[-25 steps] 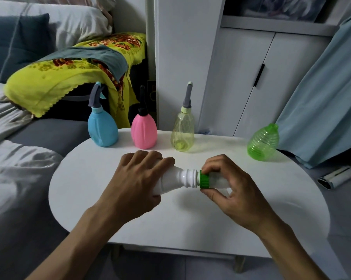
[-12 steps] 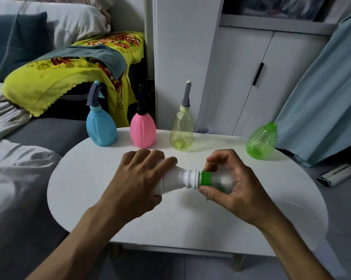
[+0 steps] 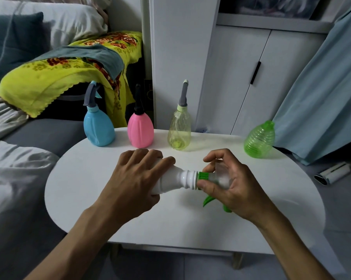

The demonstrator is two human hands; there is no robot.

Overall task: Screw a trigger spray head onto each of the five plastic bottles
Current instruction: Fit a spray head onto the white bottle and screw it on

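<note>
A white bottle (image 3: 177,179) lies on its side over the white oval table (image 3: 182,223), gripped round its body by my left hand (image 3: 138,178). My right hand (image 3: 229,182) holds a spray head with a green collar (image 3: 203,176) against the bottle's neck; its green trigger (image 3: 208,200) points down below my palm. At the back stand a blue bottle (image 3: 98,128), a pink bottle (image 3: 140,129) and a clear yellowish bottle (image 3: 179,130), each with a spray head on. A green ribbed bottle (image 3: 259,140) stands at the right with no head.
A sofa with grey covers (image 3: 19,168) borders the table's left. A white cabinet (image 3: 241,77) stands behind, a blue curtain (image 3: 322,93) at the right. A small white and black device (image 3: 332,173) lies on the floor to the right.
My right hand has turned the spray head on the neck, so the green trigger now shows below my palm. The left hand keeps its hold on the white bottle.
</note>
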